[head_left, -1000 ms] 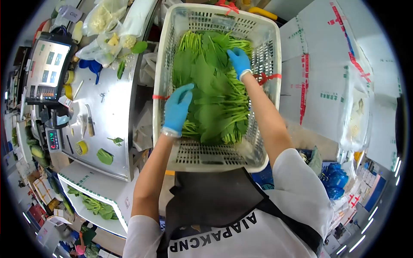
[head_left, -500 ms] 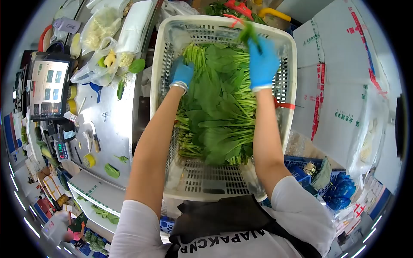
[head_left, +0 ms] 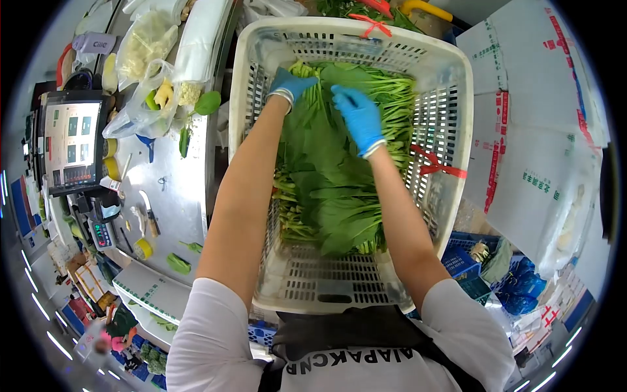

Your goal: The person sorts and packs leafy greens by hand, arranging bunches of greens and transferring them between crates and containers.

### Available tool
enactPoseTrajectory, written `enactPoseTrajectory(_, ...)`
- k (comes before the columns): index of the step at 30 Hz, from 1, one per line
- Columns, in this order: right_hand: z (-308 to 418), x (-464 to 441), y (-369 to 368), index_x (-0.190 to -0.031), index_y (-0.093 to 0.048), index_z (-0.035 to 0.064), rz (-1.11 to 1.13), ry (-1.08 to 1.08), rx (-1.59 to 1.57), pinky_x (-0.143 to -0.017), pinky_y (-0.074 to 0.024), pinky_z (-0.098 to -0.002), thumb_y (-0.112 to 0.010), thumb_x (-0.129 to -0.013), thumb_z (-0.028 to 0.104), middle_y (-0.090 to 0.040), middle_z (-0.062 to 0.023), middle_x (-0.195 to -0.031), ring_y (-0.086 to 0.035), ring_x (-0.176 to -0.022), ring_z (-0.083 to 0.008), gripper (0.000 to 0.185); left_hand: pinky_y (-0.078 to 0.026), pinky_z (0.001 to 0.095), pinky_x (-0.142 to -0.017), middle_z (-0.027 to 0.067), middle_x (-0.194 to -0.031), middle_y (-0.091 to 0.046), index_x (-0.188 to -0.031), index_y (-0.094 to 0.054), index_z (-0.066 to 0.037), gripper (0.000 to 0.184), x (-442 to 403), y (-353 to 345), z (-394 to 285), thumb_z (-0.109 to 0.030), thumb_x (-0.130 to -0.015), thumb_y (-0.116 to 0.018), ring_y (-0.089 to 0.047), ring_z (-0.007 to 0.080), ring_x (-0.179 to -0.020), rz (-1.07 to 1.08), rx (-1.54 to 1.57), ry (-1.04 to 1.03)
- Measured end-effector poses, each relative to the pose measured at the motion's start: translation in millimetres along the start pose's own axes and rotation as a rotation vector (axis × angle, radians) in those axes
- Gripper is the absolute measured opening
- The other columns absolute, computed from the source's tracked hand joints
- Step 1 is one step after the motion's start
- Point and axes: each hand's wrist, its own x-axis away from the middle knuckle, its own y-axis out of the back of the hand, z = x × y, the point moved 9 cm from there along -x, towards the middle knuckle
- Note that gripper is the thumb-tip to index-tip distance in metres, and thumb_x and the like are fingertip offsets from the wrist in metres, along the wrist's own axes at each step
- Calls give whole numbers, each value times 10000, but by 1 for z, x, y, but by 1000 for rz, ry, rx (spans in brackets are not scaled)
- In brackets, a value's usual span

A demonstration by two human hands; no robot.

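Bunches of leafy greens point(head_left: 339, 196) lie in a white slatted plastic crate point(head_left: 461, 91) with red ties. My left hand point(head_left: 292, 83), in a blue glove, is at the upper left of the greens by the crate's side, its fingers partly hidden among the stems. My right hand point(head_left: 358, 117), also in a blue glove, is over the leaves at the upper middle, with its fingers apart and nothing visible in them. The two hands do not touch each other.
On the left, a metal counter point(head_left: 173, 212) holds a knife point(head_left: 149, 212), plastic bags point(head_left: 145, 49) and loose leaves, beside a screen point(head_left: 73, 140). White foam boxes point(head_left: 522, 130) stand at the right. Blue baskets point(head_left: 461, 263) sit at the lower right. Another person point(head_left: 119, 333) is far off, lower left.
My right hand, which held a bit of green near the crate's far right corner, has come back over the leaves without it. My left hand has moved slightly up and right.
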Motion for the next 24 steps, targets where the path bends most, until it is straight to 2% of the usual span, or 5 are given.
enactPoseTrajectory(1,-12,4,-7,-1192,-677,42,-45,15,96,-886,-513,-339,-672,-905,232,-686,-173,-1120,-676,-969,-262,344,-471,384,-981,200,-1297,-602,-1362,-495,16,908,-12,-8,5,-540,-715,-806,-588,313,-1181,71,78,-77)
enactPoseTrajectory(3,-31,0,-15,-1204,-664,26,-79,-74,147,-897,-512,-342,-681,-895,232,-667,-185,-1158,-675,-981,-269,372,-498,349,-876,105,-1112,-707,-1145,-686,-20,593,-34,-24,25,-422,-736,-837,-652,214,-1000,112,173,-126)
enactPoseTrajectory(11,-34,-7,-11,-1246,-632,-3,-40,-124,201,-906,-506,-339,-689,-890,250,-653,-193,-1191,-665,-1015,-274,440,-486,324,-911,79,-1147,-686,-1244,-623,-14,580,-19,-42,7,-266,-767,-835,-626,184,-1023,90,204,-224)
enactPoseTrajectory(17,-49,-5,-10,-1280,-605,-11,-8,-182,-74,-916,-496,-315,-696,-897,265,-669,-167,-1176,-651,-1029,-234,482,-494,304,-907,59,-1158,-677,-1246,-638,-51,519,31,-29,-42,-224,-790,-815,-617,162,-1020,490,555,-60)
enactPoseTrajectory(24,-39,-14,-21,-1369,-529,-2,42,-234,230,-981,-465,-374,-670,-853,195,-531,-244,-1335,-575,-1141,-358,571,-477,330,-936,66,-1165,-681,-1258,-629,-41,503,40,-35,-31,-129,-789,-789,-619,180,-1027,483,570,-75)
